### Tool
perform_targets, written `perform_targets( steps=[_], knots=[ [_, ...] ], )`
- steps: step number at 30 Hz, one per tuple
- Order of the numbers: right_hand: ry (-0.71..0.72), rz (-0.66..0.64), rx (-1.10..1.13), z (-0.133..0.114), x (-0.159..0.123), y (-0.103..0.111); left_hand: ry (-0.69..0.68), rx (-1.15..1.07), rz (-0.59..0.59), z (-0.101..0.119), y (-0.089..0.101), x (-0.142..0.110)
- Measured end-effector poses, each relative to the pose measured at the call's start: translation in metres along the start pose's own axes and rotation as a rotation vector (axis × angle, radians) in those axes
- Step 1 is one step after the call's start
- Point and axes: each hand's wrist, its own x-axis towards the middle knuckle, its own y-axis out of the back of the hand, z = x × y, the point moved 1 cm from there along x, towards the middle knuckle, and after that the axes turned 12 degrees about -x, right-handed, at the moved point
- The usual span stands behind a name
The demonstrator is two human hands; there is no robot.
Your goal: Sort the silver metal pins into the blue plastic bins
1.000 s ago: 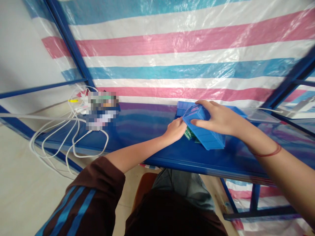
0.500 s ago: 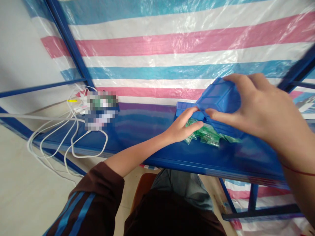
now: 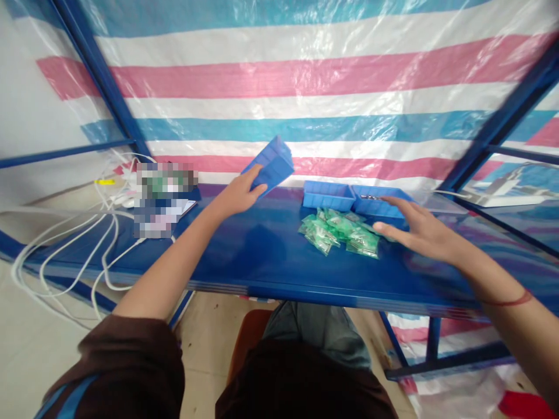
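My left hand (image 3: 241, 191) is closed on a blue plastic bin (image 3: 274, 164), held tilted above the middle of the blue tabletop (image 3: 244, 256). Over to the right, my right hand (image 3: 421, 230) hovers with thumb and fingers apart, holding nothing. Just beyond it stands another blue bin (image 3: 384, 208) with a few small metal pieces inside. A similar blue bin (image 3: 328, 196) sits beside that one, on its left. In front of both lies a pile of small clear-and-green plastic packets (image 3: 343, 230), close to my right thumb.
White cables (image 3: 65, 256) loop over the table's left end, near a blurred-out patch of items (image 3: 163, 198). Blue metal posts (image 3: 96, 75) frame the table. A striped plastic sheet (image 3: 279, 81) hangs behind. A white object (image 3: 509, 189) stands at the far right.
A blue bin has passed from my right hand to my left, which has carried it leftward. My right hand has let go and opened, and the packets and two standing bins now show.
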Motion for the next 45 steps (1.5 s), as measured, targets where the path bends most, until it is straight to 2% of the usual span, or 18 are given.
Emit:
perform_targets(
  steps=[3, 5, 8, 12, 18, 22, 24, 26, 27, 29, 30, 34, 38, 41, 45],
  knots=[
    [-0.035, -0.133, -0.032, 0.034, -0.011, -0.028, 0.085, 0.248, -0.106, -0.028, -0.008, -0.001],
    [-0.036, -0.168, 0.013, 0.041, -0.012, -0.037, 0.110, 0.369, -0.201, -0.036, -0.020, 0.001],
    [-0.026, -0.222, 0.096, 0.032, -0.007, -0.037, 0.114, 0.489, -0.301, -0.040, -0.034, 0.010],
    [-0.023, -0.315, 0.124, 0.010, -0.002, -0.031, 0.087, 0.507, -0.390, -0.050, -0.044, 0.031],
    [0.032, -0.275, 0.274, -0.008, 0.003, -0.030, 0.062, 0.502, -0.417, -0.059, -0.057, 0.059],
    [0.108, -0.259, 0.265, -0.014, 0.008, -0.036, 0.074, 0.527, -0.430, -0.058, -0.059, 0.070],
    [0.171, -0.252, 0.249, -0.018, 0.011, -0.039, 0.078, 0.532, -0.435, -0.056, -0.058, 0.071],
    [0.222, -0.245, 0.237, -0.022, 0.013, -0.042, 0.041, 0.513, -0.381, -0.050, -0.055, 0.066],
    [0.236, -0.241, 0.229, -0.024, 0.014, -0.043, 0.001, 0.493, -0.333, -0.046, -0.055, 0.062],
    [0.245, -0.226, 0.205, -0.027, 0.014, -0.044, -0.167, 0.409, -0.185, -0.031, -0.057, 0.050],
    [0.245, -0.217, 0.192, -0.028, 0.015, -0.045, -0.244, 0.341, -0.167, -0.022, -0.061, 0.042],
    [0.250, -0.200, 0.156, -0.029, 0.015, -0.049, -0.371, -0.020, -0.266, 0.012, -0.092, 0.013],
    [0.242, -0.206, 0.127, -0.030, 0.018, -0.055, -0.291, -0.207, -0.439, 0.026, -0.123, 0.001],
    [0.273, -0.174, 0.157, -0.034, 0.019, -0.057, -0.272, -0.258, -0.483, 0.027, -0.130, 0.000],
    [0.280, -0.088, 0.238, -0.042, 0.017, -0.056, -0.227, -0.241, -0.455, 0.028, -0.127, -0.001]
  ],
)
